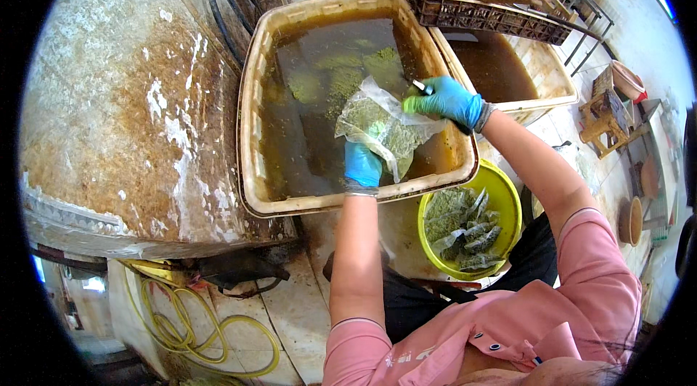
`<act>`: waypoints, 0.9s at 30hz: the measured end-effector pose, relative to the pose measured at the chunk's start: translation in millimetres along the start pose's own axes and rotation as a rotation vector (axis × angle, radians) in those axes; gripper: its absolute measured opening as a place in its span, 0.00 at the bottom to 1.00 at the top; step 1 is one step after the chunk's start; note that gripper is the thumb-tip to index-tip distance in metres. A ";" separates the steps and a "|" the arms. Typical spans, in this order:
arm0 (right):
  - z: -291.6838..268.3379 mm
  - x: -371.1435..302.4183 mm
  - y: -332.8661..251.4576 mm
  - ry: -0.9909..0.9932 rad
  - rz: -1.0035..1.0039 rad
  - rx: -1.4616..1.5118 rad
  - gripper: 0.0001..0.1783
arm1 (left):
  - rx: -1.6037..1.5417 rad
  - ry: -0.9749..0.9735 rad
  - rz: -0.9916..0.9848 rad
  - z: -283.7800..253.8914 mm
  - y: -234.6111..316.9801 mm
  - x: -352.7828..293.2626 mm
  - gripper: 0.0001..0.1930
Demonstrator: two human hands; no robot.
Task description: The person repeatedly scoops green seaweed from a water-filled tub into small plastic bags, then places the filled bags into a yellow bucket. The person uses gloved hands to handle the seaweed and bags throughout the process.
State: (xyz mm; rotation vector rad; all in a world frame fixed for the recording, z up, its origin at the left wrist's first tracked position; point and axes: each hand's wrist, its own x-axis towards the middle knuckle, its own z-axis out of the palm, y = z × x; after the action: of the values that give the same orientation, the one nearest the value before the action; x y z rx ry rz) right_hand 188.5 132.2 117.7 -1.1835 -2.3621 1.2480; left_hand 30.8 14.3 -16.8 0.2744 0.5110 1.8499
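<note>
Over the near side of a large water-filled tub [250,132], my left hand [363,164] in a blue glove grips a clear plastic bag [403,140] with green, mossy-looking plant bits in it. My right hand [446,101], gloved in blue with green fingertips, is closed at the bag's right edge. A short dark tool with a pale end [420,86] sticks out of its grip; its kind cannot be made out. Clumps of green plant matter [345,79] float in the brown water beyond the bag.
A yellow-green bucket [514,219] holding several filled bags stands between my legs. Right of the tub is a second tub [555,81] of brown water, with a dark crate [494,17] across its far end. A yellow hose [181,335] lies coiled at lower left, below a stained wall [131,110].
</note>
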 end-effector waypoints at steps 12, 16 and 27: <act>48.4 -3.3 -29.1 0.146 -0.240 -0.329 0.28 | 0.262 0.225 0.215 10.2 12.7 -8.4 0.14; 36.6 13.4 -7.8 0.197 -0.217 -0.500 0.14 | 0.083 0.136 0.113 -4.8 14.6 -8.8 0.13; 18.8 30.5 -1.2 0.207 -0.071 0.015 0.13 | 0.075 -0.148 0.029 -25.3 7.1 -3.7 0.35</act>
State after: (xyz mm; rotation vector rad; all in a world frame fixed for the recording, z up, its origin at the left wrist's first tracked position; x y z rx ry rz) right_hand 158.2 143.3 102.0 -1.1527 -2.2199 1.0631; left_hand 15.2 3.7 -35.4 0.4685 0.4764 1.8247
